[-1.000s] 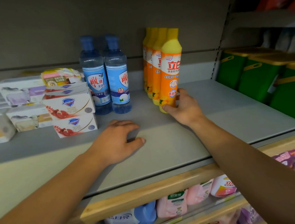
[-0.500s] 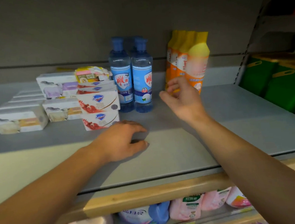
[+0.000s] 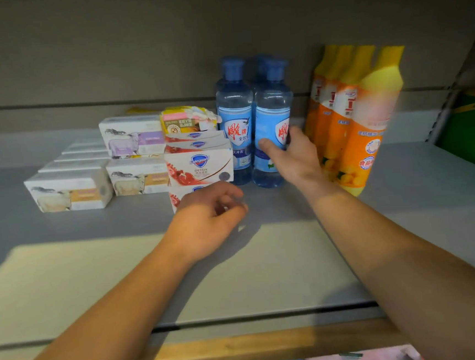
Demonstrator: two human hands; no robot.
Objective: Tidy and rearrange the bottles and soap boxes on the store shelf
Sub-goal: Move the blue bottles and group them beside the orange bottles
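On the grey shelf [image 3: 266,263], the right hand [image 3: 294,157] wraps its grip around the front blue bottle [image 3: 271,125], standing upright beside the orange bottles [image 3: 349,129]. Near the soap boxes [image 3: 199,166], the left hand [image 3: 208,219] seems loosely curled, holding nothing.

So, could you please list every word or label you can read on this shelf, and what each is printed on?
"Safeguard" and "DETOX": front red-and-white soap box.
"雕牌": left blue bottle; partly hidden by the right hand on the right blue bottle.
Orange bottles, sheep soap boxes, yellow packet: too blurred.
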